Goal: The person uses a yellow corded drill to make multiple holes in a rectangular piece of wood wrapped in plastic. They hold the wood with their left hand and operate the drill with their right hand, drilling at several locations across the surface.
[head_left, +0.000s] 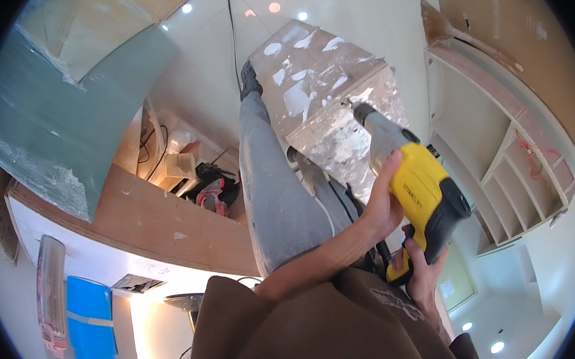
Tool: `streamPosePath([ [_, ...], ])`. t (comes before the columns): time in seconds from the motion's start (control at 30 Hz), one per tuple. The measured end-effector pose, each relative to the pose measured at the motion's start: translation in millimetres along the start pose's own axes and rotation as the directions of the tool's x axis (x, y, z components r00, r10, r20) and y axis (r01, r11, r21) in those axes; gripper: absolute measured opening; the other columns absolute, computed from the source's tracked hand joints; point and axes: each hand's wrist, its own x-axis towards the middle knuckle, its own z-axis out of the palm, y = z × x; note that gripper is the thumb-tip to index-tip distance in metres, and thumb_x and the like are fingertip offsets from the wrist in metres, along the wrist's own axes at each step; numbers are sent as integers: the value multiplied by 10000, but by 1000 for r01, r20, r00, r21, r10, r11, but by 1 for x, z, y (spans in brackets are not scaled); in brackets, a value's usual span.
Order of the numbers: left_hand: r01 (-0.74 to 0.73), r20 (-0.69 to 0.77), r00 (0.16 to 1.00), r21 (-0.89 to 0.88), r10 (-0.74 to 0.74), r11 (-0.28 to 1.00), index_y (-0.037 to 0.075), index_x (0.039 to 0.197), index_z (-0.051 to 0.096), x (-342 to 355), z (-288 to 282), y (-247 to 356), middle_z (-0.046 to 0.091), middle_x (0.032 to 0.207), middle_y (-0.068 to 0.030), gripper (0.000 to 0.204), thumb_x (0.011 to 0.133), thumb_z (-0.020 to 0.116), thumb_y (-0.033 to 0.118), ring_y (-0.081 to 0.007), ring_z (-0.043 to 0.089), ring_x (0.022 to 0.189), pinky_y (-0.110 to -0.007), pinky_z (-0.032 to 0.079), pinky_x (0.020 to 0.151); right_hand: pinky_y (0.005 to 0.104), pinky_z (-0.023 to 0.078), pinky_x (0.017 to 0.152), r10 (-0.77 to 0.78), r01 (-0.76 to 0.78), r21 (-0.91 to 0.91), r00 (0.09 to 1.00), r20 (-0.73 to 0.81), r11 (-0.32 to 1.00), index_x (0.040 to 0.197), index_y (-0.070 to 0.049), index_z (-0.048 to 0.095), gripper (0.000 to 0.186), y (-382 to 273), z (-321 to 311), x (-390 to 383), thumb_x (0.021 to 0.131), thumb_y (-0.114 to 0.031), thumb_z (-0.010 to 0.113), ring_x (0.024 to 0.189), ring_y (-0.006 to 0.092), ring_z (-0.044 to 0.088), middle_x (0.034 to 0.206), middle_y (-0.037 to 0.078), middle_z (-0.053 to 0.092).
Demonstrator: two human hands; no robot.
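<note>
A yellow, black and grey power drill [418,186] slants across the right of centre, its front end pointing up toward a paint-spattered board [325,146]. My left hand [385,202] is closed around the side of the drill's body. Lower down, my right hand [423,270] grips its rear handle. My legs [272,194] in grey trousers stretch upward beside the board, one dark shoe at its left edge.
On the left are a bluish-green sheet [53,123], a plywood ledge [147,197], cluttered tools [211,192], a clear bottle [51,286] and a blue object [90,330]. A cable [234,42] crosses the floor. Shelving [472,118] stands at right.
</note>
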Motion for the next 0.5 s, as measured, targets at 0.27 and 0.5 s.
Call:
streamPosePath([
  [0.27,29,17,999,108,-31,994,93,1293,575,-7,7,-29,658,1173,0,496,1010,550,500,-101,592,1129,-307,443,969,312,473,512,-94,94,-32,996,8,995,1178,102,539,373,-5,-35,-13,863,-81,621,554,182,588,1063,163,616],
  [0.5,194,-80,981,305,-178,932,118,1278,591,-15,-20,-38,672,1151,15,506,989,572,533,-85,609,1066,-308,424,938,315,469,491,-30,28,88,999,17,996,1154,110,558,392,23,-64,-8,827,-93,635,532,190,585,1042,163,623],
])
